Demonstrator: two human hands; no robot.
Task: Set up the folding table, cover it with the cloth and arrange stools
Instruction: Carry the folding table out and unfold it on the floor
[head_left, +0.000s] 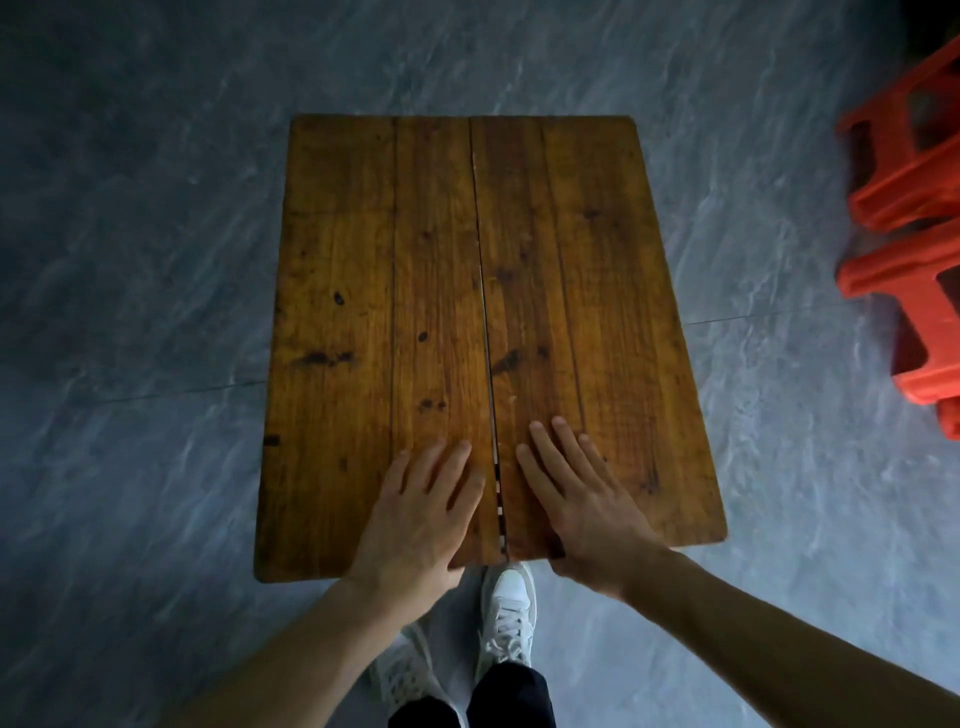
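You stand at the near edge of the wooden folding table, its two leaves lying flat and level, meeting along a narrow seam that runs straight away from you down the middle. Your left hand rests palm-down on the left leaf, fingers straight and held close together, fingertips pointing away from you just beside the seam. Your right hand lies flat on the right leaf, fingers straight and slightly fanned, angled toward the seam; neither hand grips anything. Both wrists cross the near edge of the tabletop. The top shows dark knots and plank lines under a warm brown finish, and its corners are rounded. Below the near edge, your white sneakers stand on the grey marbled floor, dark trouser legs above them. At the right edge of the view, well apart from the table, red plastic stools are stacked, partly cut off by the frame. No cloth can be seen anywhere in this view.
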